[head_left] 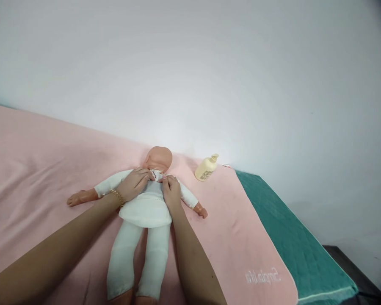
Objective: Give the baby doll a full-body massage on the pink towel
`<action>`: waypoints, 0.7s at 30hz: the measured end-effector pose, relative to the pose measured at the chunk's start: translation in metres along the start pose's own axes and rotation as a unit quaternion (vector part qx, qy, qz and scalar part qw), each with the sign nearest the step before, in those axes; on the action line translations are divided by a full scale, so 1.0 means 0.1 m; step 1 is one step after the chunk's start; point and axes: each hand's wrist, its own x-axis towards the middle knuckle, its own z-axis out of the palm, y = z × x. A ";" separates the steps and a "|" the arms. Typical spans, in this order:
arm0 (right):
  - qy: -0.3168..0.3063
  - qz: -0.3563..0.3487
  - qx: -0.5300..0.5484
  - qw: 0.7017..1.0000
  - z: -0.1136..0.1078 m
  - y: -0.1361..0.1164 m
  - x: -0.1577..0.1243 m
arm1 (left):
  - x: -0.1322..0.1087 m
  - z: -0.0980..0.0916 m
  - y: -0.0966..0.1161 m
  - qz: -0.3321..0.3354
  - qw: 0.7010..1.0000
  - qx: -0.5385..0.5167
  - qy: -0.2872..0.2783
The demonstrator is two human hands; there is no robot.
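Observation:
A baby doll (123,241) in white clothing lies on its back, its head turned toward the wall and its arms spread to both sides. On its upper chest, my left hand (135,184) lies with fingers closed on the white cloth collar (158,174) just below the neck. Opposite it, my right hand (171,188) pinches the other side of the same collar between thumb and fingers. A gold-coloured bracelet (117,197) circles my left wrist. The fingertips partly hide the collar's folds.
A cream pump bottle (206,168) leans slightly near the wall, right of the doll's head. Beneath everything spreads a pink sheet (228,237) with printed lettering at its lower right. A green cover (279,233) shows past its right edge. A pale wall (190,76) rises behind.

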 end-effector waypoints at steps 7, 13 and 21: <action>-0.012 -0.038 0.034 0.999 -0.03 0.00 -0.01 | -0.03 0.04 -0.06 -0.024 0.998 0.052 0.033; -0.031 -0.029 0.013 0.999 -0.02 0.01 0.02 | -0.02 0.05 -0.09 -0.033 0.998 0.062 0.007; -0.012 -0.047 0.028 0.998 -0.04 0.02 -0.03 | -0.05 0.04 -0.03 -0.029 0.996 0.073 0.044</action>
